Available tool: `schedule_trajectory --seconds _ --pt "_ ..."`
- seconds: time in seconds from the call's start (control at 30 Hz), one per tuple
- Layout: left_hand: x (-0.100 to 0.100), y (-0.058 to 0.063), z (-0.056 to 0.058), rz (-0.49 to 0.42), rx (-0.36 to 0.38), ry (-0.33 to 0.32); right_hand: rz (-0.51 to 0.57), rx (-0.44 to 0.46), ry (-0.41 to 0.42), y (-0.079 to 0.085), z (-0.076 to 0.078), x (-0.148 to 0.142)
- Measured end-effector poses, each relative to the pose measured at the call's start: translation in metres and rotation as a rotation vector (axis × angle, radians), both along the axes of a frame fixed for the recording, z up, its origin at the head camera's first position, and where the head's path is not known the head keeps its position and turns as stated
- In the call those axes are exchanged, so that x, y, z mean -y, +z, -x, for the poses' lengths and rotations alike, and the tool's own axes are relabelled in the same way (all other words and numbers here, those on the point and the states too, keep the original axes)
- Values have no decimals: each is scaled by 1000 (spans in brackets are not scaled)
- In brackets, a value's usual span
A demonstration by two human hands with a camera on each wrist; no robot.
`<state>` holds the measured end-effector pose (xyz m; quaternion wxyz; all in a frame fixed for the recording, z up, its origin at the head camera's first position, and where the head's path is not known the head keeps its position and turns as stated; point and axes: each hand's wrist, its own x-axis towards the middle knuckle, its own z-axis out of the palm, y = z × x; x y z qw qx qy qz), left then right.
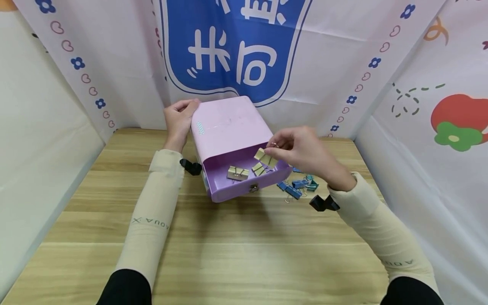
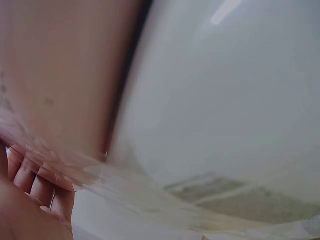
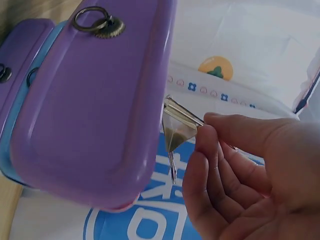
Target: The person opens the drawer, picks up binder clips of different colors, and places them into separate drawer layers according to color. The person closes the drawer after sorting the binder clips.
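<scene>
A small pink drawer box (image 1: 232,123) stands on the table with its purple top drawer (image 1: 228,195) pulled out. My left hand (image 1: 179,123) grips the box at its far left corner, thumb along the upper edge. Over the drawer's right side, my right hand (image 1: 305,150) pinches a yellow binder clip (image 1: 266,158) by its wire handle between thumb and forefinger. The right wrist view shows this clip (image 3: 177,131) beside the drawer's purple front. Inside the drawer lie another yellow binder clip (image 1: 238,173) at the left and a further one (image 1: 258,169) partly under the held clip.
Several blue and teal binder clips (image 1: 293,192) lie on the wooden table (image 1: 244,262), right of the box. Lower blue and purple drawers (image 3: 20,65) show in the right wrist view. A printed white cloth (image 1: 324,51) hangs behind the table.
</scene>
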<state>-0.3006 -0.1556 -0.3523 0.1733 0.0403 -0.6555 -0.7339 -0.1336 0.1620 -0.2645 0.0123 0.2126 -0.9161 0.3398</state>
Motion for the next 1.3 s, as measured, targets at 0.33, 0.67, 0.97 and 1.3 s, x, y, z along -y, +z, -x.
schedule_trajectory --seconds 0.33,0.67,0.97,1.3 --pt "0 -1 2 -7 -47 20 -13 0 257 9 8 39" --pt "1 0 1 -18 -21 5 -32 8 431 12 13 68" --pt "-1 0 1 -1 -29 10 -101 52 517 15 12 87" --pt "-2 2 -1 -20 -32 7 -190 122 596 7 18 98"
